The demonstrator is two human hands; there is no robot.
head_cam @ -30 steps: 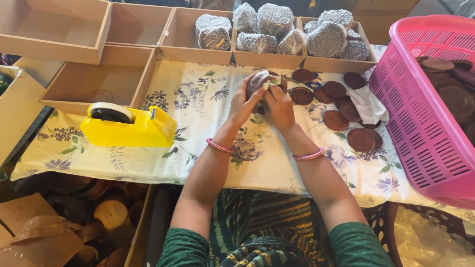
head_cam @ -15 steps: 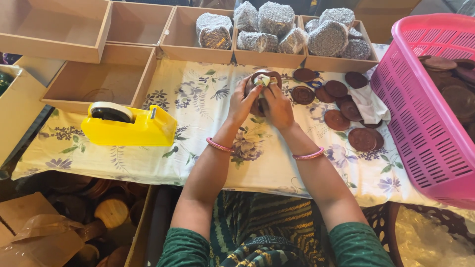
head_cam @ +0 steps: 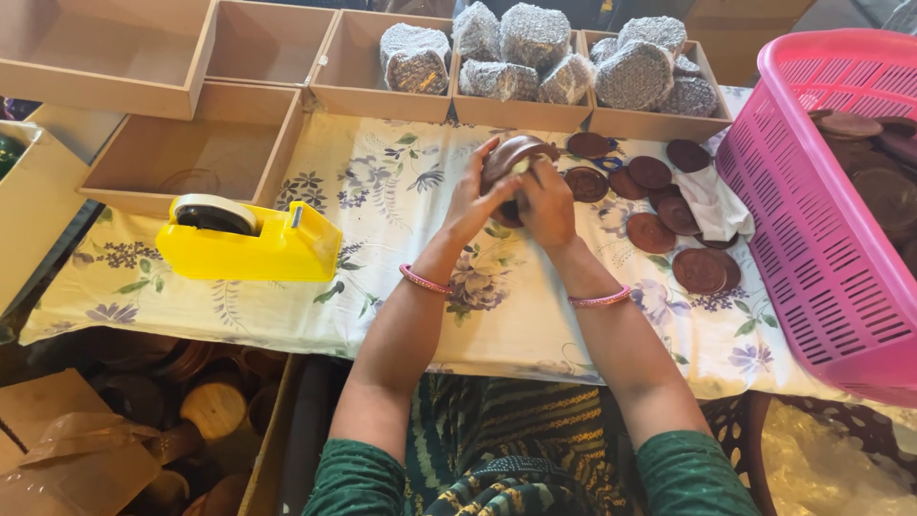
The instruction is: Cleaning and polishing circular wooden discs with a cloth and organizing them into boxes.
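While both hands stay raised over the floral cloth (head_cam: 382, 210) as they were half a second ago, the round brown disc (head_cam: 516, 153) now shows less of the pale strip seen on it then, and the fingers have shifted slightly around it.

Left hand (head_cam: 478, 196): clenched around the left edge of the disc, thumb on its near face. Right hand (head_cam: 549, 205): closed on the lower right of the same disc, knuckles toward the camera. Disc: held between the two hands, tilted, above the cloth, partly hidden by the fingers.

Surroundings: yellow tape dispenser (head_cam: 250, 241) on the cloth, well to the left of the hands. Loose brown discs (head_cam: 659, 215) lying flat just to the right, beside a white cloth (head_cam: 716, 203). Pink basket (head_cam: 831, 220) at far right, holding more discs. Cardboard trays (head_cam: 191, 158) along the far edge; three of them hold bubble-wrapped bundles (head_cam: 535, 43). Nothing stands between the hands and the camera.
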